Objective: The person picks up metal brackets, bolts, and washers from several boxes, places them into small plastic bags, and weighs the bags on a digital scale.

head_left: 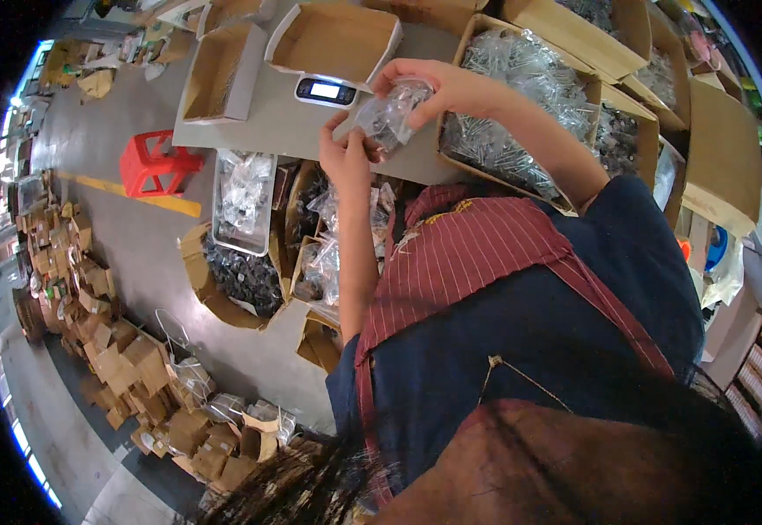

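A clear plastic bag [387,118] with small parts inside is held between my two hands, above the near edge of the grey table [289,136]. My left hand [346,153] pinches its lower left side. From the upper right, my right hand [433,87] is closed round the bag's top and side. Just beyond my hands stands a small digital scale [326,91] with a lit display, and a shallow cardboard tray [335,39] rests on it. What the parts in the bag are, I cannot make out.
Right of my hands is a cardboard box [521,105] of bagged screws. An open carton [221,74] stands on the table's left. Below the table edge are a metal tray [245,201] of filled bags and a box of dark parts [241,280]. A red stool [160,164] stands left.
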`<state>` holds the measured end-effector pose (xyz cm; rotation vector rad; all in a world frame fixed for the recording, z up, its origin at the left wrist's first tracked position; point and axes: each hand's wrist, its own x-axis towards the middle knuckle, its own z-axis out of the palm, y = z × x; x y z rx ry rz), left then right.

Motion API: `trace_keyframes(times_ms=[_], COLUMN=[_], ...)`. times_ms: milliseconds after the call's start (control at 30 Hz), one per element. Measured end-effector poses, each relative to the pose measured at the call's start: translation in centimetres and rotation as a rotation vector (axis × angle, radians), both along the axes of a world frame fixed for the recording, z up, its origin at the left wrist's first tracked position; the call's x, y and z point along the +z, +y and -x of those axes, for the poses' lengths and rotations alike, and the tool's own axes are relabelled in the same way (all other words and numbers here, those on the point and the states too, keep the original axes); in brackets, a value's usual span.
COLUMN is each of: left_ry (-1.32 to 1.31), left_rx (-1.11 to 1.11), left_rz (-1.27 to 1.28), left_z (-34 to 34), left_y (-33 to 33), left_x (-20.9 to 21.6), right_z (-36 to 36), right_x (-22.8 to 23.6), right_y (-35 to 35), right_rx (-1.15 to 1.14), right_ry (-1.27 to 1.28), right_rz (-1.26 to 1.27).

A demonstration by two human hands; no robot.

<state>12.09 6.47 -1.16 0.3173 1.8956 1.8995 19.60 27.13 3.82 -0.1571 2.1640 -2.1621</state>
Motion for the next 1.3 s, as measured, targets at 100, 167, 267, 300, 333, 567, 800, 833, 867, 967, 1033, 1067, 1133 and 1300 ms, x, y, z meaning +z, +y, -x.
trace_keyframes(times_ms=[100,167,267,300,333,567,800,833,867,967,1033,1067,1133,1300], left_ry=[-0.065,-0.051,-0.05,-0.059,-0.069,-0.079,0.003,0.005,0.007,0.044,0.044,0.043,0.032,0.194], left_rx=[0.045,0.032,0.031,0.04,0.05,0.044,-0.038,-0.06,-0.044,-0.054,-0.04,-0.045,-0.065,-0.093], left_rz=[-0.065,-0.068,-0.073,-0.077,-0.081,-0.079,-0.014,-0.027,-0.024,0.061,0.082,0.101,0.142,0.178], left_z=[0.6,1.0,0.9,1.0,1.0,1.4,0.7,0.8,0.7,0.6,0.3,0.2,-0.4,-1.2], left_y=[0.1,0.4,1.1,1.1,1.1,1.2,0.8,0.6,0.4,0.1,-0.3,-0.4,-0.2,-0.4], left_x=[-0.8,-0.8,-0.5,-0.5,-0.6,-0.8,-0.1,-0.2,-0.4,-0.3,-0.2,-0.2,0.5,-0.5], right_z=[-0.8,-1.6,-3.1,-3.5,-3.8,-5.0,-1.0,-0.1,0.5,2.1,2.4,2.6,3.7,4.4], right_x=[1.0,1.6,2.8,3.3,3.7,4.4,-1.0,-2.2,-3.4,-5.8,-5.7,-5.7,-7.5,-5.5], right_y=[0.1,0.3,0.3,0.3,0.3,0.6,0.1,-0.1,-0.3,-1.1,-1.7,-1.9,-1.7,-3.9], right_rx=[0.035,0.05,0.023,0.01,-0.002,-0.09,-0.282,-0.34,-0.323,-0.226,-0.156,-0.102,-0.047,0.147], right_ry=[0.073,0.13,0.159,0.198,0.237,0.315,0.171,0.119,0.121,0.164,0.06,-0.051,0.013,-0.048], right_rz=[0.112,0.18,0.226,0.212,0.199,0.094,-0.036,-0.111,-0.107,-0.576,-0.532,-0.492,-0.676,-1.207])
